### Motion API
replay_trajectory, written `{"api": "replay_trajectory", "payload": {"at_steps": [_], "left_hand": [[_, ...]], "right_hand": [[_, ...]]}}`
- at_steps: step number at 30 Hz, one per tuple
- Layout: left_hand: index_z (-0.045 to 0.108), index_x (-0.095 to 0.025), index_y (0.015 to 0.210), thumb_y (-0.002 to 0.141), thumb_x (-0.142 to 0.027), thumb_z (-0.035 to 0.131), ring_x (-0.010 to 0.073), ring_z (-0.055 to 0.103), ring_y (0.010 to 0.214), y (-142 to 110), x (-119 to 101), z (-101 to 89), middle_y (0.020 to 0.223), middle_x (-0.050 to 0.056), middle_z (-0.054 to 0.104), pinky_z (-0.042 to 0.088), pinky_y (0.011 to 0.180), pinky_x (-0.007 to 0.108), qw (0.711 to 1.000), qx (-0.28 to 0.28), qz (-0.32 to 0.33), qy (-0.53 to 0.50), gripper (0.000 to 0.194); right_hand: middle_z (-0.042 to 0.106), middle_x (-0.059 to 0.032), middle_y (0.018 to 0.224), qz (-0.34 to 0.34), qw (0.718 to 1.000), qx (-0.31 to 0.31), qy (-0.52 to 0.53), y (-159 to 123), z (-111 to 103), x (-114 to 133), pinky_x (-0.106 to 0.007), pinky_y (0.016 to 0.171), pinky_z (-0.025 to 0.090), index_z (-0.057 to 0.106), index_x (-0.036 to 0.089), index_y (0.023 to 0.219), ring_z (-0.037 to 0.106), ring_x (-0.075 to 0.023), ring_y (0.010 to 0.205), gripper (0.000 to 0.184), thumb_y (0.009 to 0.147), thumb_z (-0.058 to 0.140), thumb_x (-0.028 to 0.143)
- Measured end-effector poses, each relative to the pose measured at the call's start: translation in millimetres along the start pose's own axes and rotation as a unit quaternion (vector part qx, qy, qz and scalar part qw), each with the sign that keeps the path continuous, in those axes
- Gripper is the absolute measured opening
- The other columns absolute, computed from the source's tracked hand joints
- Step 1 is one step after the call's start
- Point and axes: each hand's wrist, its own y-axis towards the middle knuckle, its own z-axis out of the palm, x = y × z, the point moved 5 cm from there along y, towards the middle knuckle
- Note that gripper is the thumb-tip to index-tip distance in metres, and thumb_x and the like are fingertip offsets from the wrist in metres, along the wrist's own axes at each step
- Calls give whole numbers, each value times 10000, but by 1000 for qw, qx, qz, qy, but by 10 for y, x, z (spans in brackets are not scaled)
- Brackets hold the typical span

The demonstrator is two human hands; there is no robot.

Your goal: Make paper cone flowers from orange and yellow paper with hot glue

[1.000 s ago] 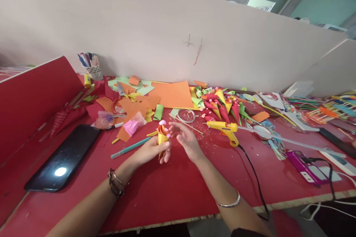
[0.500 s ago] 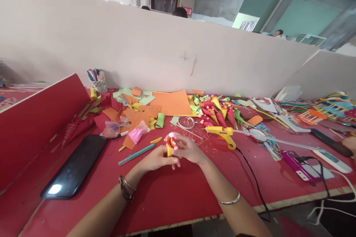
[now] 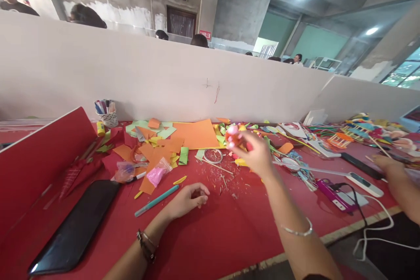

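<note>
My right hand (image 3: pixel 257 157) is raised over the far part of the table, its fingertips pinching a small paper cone (image 3: pixel 230 139) with an orange inside and pink balls on its rim. Behind it lies a pile of similar red, yellow and green cones, partly covered by the hand. Low on the red table, my left hand (image 3: pixel 187 201) rests with loosely curled fingers, the thumb apart and nothing held. Close to its left is a teal pen (image 3: pixel 156 201). The yellow glue gun (image 3: pixel 241 162) shows only in part beneath my right hand.
Paper scraps and an orange sheet (image 3: pixel 197 134) cover the back left, near a pen cup (image 3: pixel 108 113). A black phone (image 3: pixel 77 223) lies at left. A purple power strip (image 3: pixel 336 194) with cables is at right, where another person's hand (image 3: pixel 389 168) works.
My right hand has carried the cone away from my left hand, forward and to the right, toward the pile. The left hand has let go and stays low. The view has tilted up.
</note>
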Motion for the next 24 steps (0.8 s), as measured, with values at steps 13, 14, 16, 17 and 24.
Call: {"api": "replay_trajectory", "payload": {"at_steps": [13, 14, 16, 17, 24], "left_hand": [[513, -134, 830, 744, -388, 521, 69, 438, 553, 16, 53, 3, 638, -29, 495, 369, 567, 212, 1000, -6, -6, -8, 269], [513, -133, 829, 749, -375, 515, 69, 440, 553, 14, 54, 4, 640, -28, 495, 371, 567, 213, 1000, -6, -7, -8, 255], [512, -132, 828, 759, -355, 503, 71, 442, 555, 11, 46, 8, 646, -24, 497, 374, 567, 217, 1000, -6, -7, -5, 233], [511, -131, 828, 762, -348, 497, 73, 443, 556, 10, 39, 11, 648, -23, 497, 375, 565, 217, 1000, -7, -8, -1, 228], [514, -130, 835, 767, -343, 483, 81, 458, 572, 4, 29, 33, 660, -18, 492, 379, 564, 213, 1000, -1, -19, 24, 225]], "right_hand": [[604, -97, 710, 433, 871, 133, -189, 761, -151, -2055, -245, 574, 441, 616, 46, 767, 577, -158, 665, 258, 732, 590, 300], [606, -102, 763, 450, 853, 152, -216, 705, -151, -2156, -268, 611, 454, 609, 48, 795, 580, -168, 710, 258, 744, 583, 300], [583, -66, 929, 477, 819, 186, -261, 601, -159, -2327, -313, 694, 472, 558, 108, 953, 570, -152, 810, 250, 801, 520, 304], [562, -66, 992, 486, 804, 199, -279, 556, -160, -2397, -330, 724, 470, 533, 125, 1009, 562, -158, 857, 264, 814, 505, 300], [521, -93, 1081, 483, 761, 235, -364, 452, -131, -2557, -339, 776, 455, 504, 131, 1071, 536, -181, 942, 304, 812, 511, 289]]}}
